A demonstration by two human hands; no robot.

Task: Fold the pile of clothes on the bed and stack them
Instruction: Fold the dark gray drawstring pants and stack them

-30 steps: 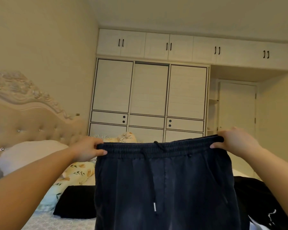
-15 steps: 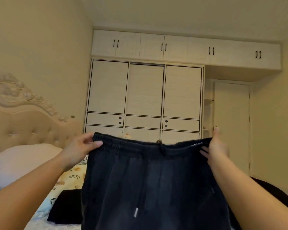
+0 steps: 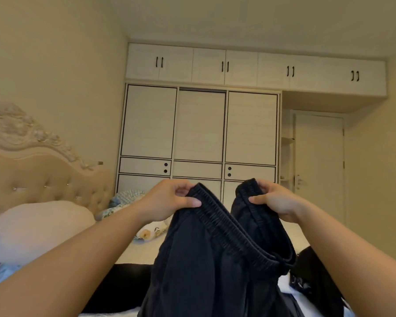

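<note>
I hold up a pair of dark navy trousers (image 3: 206,266) by the elastic waistband, above the bed. My left hand (image 3: 167,201) pinches the left end of the waistband between thumb and fingers. My right hand (image 3: 276,201) grips the other end. The two ends are close together, so the waistband sags in a loop toward me and the legs hang down out of view. More dark clothes lie on the bed: a black garment (image 3: 121,284) at lower left, and another black one (image 3: 316,280) at lower right.
The bed (image 3: 140,250) stretches ahead, with a cream pillow (image 3: 37,229) and a floral quilt (image 3: 151,231) near the tufted headboard (image 3: 44,175). A white wardrobe (image 3: 199,129) fills the far wall, a door (image 3: 318,165) to its right.
My hands have come together from a wide spread, folding the waistband in half lengthwise. The trousers turned from flat and facing me to doubled over.
</note>
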